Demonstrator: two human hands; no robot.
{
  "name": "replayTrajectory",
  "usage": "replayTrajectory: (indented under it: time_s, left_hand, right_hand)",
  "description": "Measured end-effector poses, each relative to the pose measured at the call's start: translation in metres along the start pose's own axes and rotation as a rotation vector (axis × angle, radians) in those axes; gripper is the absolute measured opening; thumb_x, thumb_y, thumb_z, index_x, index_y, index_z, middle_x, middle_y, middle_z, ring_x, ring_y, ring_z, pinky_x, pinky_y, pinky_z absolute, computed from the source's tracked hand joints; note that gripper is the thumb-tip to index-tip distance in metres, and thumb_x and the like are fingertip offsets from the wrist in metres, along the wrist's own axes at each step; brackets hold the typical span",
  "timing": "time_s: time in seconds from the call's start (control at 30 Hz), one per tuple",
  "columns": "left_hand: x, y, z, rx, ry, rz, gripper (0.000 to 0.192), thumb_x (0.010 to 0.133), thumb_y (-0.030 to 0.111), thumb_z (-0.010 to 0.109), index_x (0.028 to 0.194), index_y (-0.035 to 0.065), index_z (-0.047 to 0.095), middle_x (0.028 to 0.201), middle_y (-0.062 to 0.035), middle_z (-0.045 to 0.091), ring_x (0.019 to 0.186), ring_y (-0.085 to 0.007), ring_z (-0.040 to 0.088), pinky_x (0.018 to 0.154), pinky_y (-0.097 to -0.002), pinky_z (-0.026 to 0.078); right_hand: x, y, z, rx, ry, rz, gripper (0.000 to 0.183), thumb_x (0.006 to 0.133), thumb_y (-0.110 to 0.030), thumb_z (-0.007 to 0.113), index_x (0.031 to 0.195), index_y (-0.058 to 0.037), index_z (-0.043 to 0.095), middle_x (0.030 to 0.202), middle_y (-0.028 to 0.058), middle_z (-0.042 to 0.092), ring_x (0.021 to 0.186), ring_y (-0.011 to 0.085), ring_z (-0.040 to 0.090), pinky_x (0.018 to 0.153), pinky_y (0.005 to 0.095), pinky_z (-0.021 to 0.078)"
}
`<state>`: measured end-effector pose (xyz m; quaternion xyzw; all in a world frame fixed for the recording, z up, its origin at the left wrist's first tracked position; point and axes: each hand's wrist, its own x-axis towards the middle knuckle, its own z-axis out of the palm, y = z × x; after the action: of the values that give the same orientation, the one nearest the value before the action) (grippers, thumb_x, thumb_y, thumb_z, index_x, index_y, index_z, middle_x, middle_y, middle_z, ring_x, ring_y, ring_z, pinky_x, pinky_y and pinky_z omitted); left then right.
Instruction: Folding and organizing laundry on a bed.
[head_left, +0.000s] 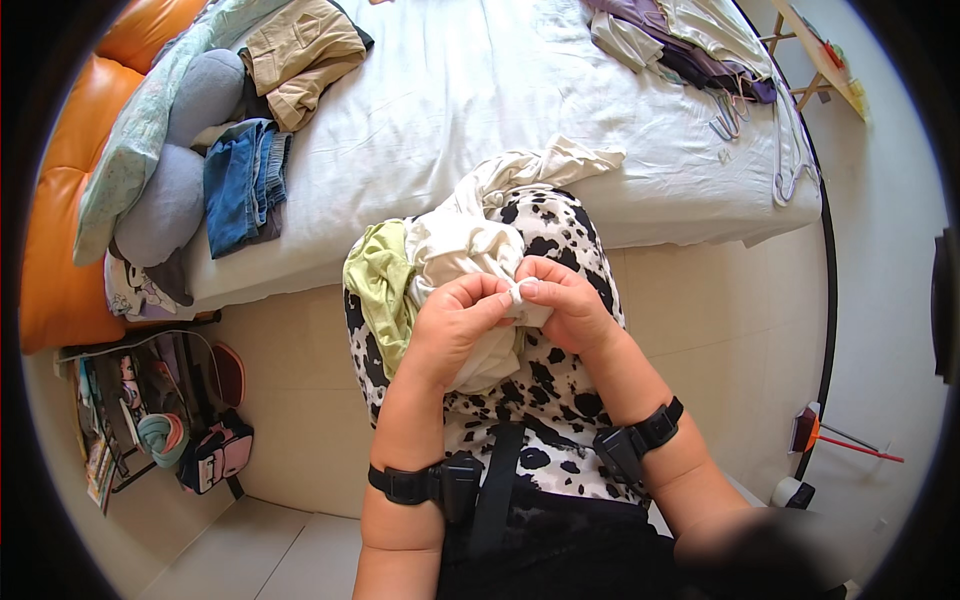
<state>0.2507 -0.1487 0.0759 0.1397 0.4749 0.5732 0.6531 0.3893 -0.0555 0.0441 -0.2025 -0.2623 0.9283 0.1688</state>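
Note:
My left hand and my right hand meet over my lap, each pinching an edge of a white garment between thumb and fingers. The fabric is bunched and crumpled across my legs, and one long cream part stretches forward onto the bed. Against its left side lies a light green garment, draped over my thigh. Beneath both are my black-and-white spotted trousers. Which part of the garment is pinched cannot be made out.
On the white-sheeted bed lie folded blue denim, tan trousers and a grey plush cushion. Clothes and hangers are at the far right. A cluttered rack stands left; a dustpan is right.

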Motion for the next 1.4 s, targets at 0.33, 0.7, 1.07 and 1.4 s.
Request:
replayTrajectory:
  time_s: [0.33,0.7,1.07,1.4]
  left_hand:
    - [0.002,-0.001,-0.002,-0.008,-0.003,-0.011,0.014,0.085,0.010,0.057,0.092,-0.0006,0.060,0.085,-0.0026,0.061,0.075,-0.0070,0.056,0.071,-0.0206,0.046]
    - [0.001,0.003,-0.002,-0.016,0.041,-0.073,0.019,0.084,0.006,0.052,0.101,-0.0014,0.056,0.093,-0.0059,0.060,0.083,-0.0109,0.057,0.076,-0.0249,0.047]
    - [-0.009,0.012,-0.011,0.138,-0.002,0.063,0.037,0.075,0.007,0.067,0.106,0.0051,0.048,0.088,-0.0053,0.049,0.087,-0.0178,0.052,0.082,-0.0295,0.043]
    - [0.005,-0.013,-0.028,0.786,0.190,0.459,0.008,0.084,0.008,0.056,0.089,0.0047,0.049,0.079,-0.0025,0.051,0.076,-0.0154,0.050,0.069,-0.0276,0.041]
  right_hand:
    - [0.001,-0.002,0.001,0.005,-0.011,0.009,0.009,0.082,-0.014,0.060,0.082,-0.0077,0.054,0.080,-0.0007,0.055,0.075,0.0078,0.051,0.069,0.0230,0.0411]
    - [0.003,-0.001,-0.001,0.005,-0.001,0.015,0.010,0.083,-0.015,0.059,0.082,-0.0071,0.054,0.083,0.0007,0.056,0.077,0.0089,0.052,0.071,0.0238,0.0414]
    - [0.008,-0.006,-0.020,0.503,-0.145,-0.029,0.039,0.095,-0.027,0.036,0.123,-0.0008,0.042,0.119,0.0121,0.053,0.096,0.0200,0.055,0.085,0.0334,0.0445]
    - [-0.001,-0.003,-0.017,0.459,-0.122,-0.149,0.028,0.093,-0.024,0.042,0.118,-0.0127,0.051,0.107,0.0040,0.058,0.082,0.0163,0.054,0.075,0.0333,0.0453]
